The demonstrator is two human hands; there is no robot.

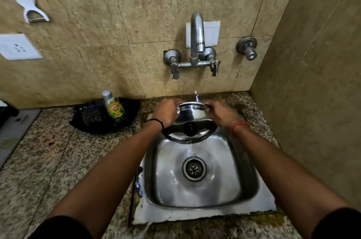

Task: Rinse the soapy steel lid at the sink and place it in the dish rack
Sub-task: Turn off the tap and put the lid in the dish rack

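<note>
A round steel lid (192, 115) with a black knob at its middle is held tilted over the far end of the steel sink (246, 176). My left hand (166, 112) grips its left rim and my right hand (221, 111) grips its right rim. A thin stream of water falls from the wall tap (197, 33) onto the lid's top edge and runs off its lower edge into the basin. No dish rack is in view.
A black tray (91, 119) with a green dish soap bottle (115, 107) stands on the granite counter left of the sink. Tap valves (173, 61) and a side wall close in at right. A peeler (29, 4) hangs at upper left.
</note>
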